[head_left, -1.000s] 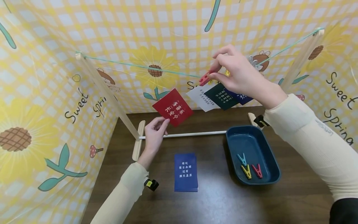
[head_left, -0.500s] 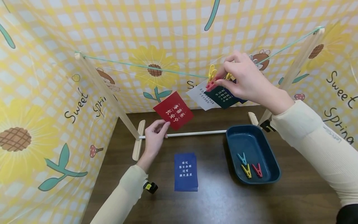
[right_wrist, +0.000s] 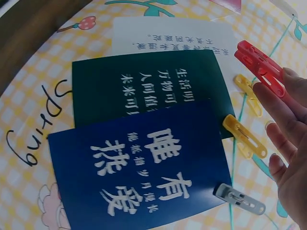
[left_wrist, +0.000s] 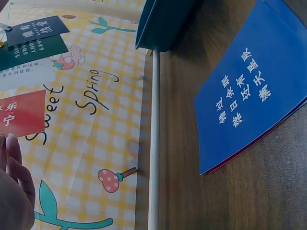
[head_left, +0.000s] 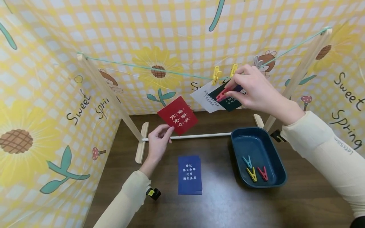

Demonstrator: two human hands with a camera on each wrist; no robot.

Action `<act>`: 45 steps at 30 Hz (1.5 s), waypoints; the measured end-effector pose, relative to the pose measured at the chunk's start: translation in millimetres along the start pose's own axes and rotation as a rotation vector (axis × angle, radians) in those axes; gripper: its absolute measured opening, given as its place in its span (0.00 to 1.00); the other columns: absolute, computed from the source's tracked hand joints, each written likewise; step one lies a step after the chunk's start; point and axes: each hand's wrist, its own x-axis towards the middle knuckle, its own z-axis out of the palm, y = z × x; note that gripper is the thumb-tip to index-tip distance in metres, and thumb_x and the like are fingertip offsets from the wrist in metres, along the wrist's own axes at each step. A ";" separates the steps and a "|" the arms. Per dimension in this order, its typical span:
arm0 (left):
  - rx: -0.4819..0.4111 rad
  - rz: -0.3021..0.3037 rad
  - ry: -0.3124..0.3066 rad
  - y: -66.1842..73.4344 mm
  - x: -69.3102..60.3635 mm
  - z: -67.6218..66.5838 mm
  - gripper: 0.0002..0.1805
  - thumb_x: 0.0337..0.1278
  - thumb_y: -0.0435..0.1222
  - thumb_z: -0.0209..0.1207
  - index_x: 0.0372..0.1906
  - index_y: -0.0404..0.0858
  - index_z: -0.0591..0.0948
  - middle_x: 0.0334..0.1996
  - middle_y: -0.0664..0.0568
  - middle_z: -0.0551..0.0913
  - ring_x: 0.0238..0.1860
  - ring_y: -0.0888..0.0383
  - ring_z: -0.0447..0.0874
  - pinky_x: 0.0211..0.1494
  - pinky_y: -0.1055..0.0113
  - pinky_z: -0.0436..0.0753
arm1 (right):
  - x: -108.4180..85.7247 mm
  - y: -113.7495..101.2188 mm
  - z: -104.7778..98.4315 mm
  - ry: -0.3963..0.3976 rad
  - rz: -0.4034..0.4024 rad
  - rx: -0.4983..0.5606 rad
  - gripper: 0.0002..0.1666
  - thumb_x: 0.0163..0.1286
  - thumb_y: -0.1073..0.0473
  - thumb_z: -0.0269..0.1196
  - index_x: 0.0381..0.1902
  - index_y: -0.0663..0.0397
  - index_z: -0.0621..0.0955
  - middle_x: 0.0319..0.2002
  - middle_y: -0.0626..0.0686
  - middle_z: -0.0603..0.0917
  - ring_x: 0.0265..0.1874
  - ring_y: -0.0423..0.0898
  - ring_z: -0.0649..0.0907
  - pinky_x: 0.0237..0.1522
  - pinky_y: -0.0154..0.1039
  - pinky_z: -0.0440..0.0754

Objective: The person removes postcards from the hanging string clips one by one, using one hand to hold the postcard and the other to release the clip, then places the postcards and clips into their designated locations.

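Note:
My left hand [head_left: 159,140] pinches a red card [head_left: 179,114] with white characters by its lower corner, below the green string [head_left: 119,64]. A red clothespin [right_wrist: 260,67] is pinched between thumb and fingers of my right hand [head_left: 252,88], in front of the hanging cards. On the string, yellow clothespins [head_left: 216,75] hold a white card [head_left: 206,98] and a dark green card [right_wrist: 144,86]. Beside them a grey clothespin [right_wrist: 239,199] holds a dark blue card [right_wrist: 139,167], mostly hidden by my right hand in the head view.
Two wooden posts [head_left: 98,91] carry the string, joined low down by a white rod [head_left: 199,136]. A stack of blue cards [head_left: 189,175] lies on the dark table [head_left: 219,202]. Several clothespins, including a blue one [head_left: 247,161], lie in a dark blue tray [head_left: 280,167].
My right hand has moved right and down with the red clothespin, uncovering the yellow clothespins. The left hand and red card have dropped slightly.

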 end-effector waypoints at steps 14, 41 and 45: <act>0.039 -0.080 -0.010 7.0 -7.6 -3.2 0.08 0.66 0.25 0.66 0.46 0.23 0.85 0.20 0.54 0.81 0.16 0.59 0.74 0.19 0.76 0.65 | -23.9 6.4 11.0 -0.040 -0.002 -0.018 0.13 0.57 0.67 0.78 0.40 0.60 0.86 0.36 0.57 0.83 0.43 0.57 0.74 0.45 0.53 0.69; 0.046 -0.103 -0.089 -5.1 -24.8 -7.4 0.05 0.63 0.22 0.65 0.41 0.22 0.85 0.17 0.38 0.77 0.14 0.58 0.73 0.21 0.75 0.70 | -54.3 8.4 20.8 -0.226 0.170 -0.027 0.15 0.62 0.60 0.77 0.46 0.55 0.89 0.41 0.58 0.84 0.43 0.55 0.75 0.39 0.49 0.68; 0.052 -0.103 -0.112 -8.9 -29.9 -9.5 0.06 0.64 0.25 0.67 0.42 0.25 0.86 0.19 0.48 0.80 0.15 0.61 0.74 0.22 0.75 0.71 | -59.5 10.1 23.4 -0.255 0.198 -0.024 0.15 0.63 0.58 0.77 0.46 0.55 0.89 0.40 0.57 0.85 0.43 0.55 0.75 0.40 0.49 0.69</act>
